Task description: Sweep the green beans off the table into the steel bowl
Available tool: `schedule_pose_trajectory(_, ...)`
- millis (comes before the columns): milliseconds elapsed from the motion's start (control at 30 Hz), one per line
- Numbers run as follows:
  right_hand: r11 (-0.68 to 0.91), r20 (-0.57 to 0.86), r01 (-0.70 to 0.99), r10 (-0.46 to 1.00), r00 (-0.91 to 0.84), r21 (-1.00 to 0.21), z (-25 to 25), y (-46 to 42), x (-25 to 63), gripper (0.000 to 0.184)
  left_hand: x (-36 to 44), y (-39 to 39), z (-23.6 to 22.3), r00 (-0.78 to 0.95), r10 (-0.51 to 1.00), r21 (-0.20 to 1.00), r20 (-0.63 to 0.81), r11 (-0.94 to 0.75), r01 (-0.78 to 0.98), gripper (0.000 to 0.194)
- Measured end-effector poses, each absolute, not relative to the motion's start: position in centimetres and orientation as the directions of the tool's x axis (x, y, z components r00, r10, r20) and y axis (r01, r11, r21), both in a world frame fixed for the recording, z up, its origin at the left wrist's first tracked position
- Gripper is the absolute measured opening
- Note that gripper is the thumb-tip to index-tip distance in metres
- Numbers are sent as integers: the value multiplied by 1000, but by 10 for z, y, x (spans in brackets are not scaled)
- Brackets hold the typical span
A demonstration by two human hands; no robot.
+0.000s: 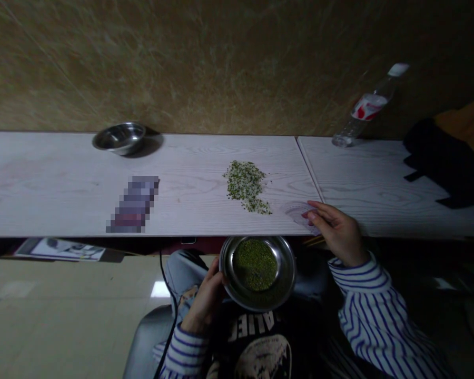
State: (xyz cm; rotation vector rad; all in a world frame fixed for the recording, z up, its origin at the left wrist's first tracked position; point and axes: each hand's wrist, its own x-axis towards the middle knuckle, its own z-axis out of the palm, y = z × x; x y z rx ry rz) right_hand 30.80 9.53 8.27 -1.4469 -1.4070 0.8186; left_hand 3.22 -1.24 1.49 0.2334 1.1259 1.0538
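My left hand (205,300) grips the rim of a steel bowl (285,276) held just below the table's front edge; green beans (256,264) lie in the bowl. My right hand (335,229) rests at the table edge, fingers closed on a thin clear plastic piece (296,211) lying flat on the wood. A loose pile of green and pale beans (247,185) is spread on the white table (63,184), just left of that plastic piece.
An empty steel bowl (119,138) stands at the back left against the wall. A blurred-out flat object (134,204) lies mid-left. A plastic water bottle (369,108) leans at the back right, dark and orange cloth (454,152) beside it.
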Motion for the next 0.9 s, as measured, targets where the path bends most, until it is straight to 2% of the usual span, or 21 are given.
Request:
schedule_pose_trajectory(133, 85, 142, 376, 982, 126, -923, 83, 96, 308, 39, 31, -15, 15, 116, 777, 615, -619, 571, -543, 55)
schedule_pose_trajectory(200, 78, 130, 363, 984, 122, -928, 80, 98, 308, 40, 31, -15, 14, 71, 753, 602, -654, 575, -554, 52)
schedule_pose_trajectory(300, 78, 126, 352, 985, 115, -933, 75, 101, 309, 42, 32, -13, 13, 13, 764, 644, -645, 552, -530, 55)
schedule_pose_trajectory(500, 51, 83, 332, 993, 83, -942, 72, 106, 310, 48, 31, -9, 10, 33, 761, 638, -648, 566, -522, 64)
schedule_pose_trajectory(633, 63, 80, 363, 996, 33, -930, 74, 109, 306, 40, 33, -6, 9, 8, 757, 647, -653, 563, -515, 60)
schedule_pose_trajectory(900, 250, 151, 528, 963, -223, -811, 85, 127, 298, 22, 32, -4, 3, -1, 755, 629, -655, 545, -554, 57)
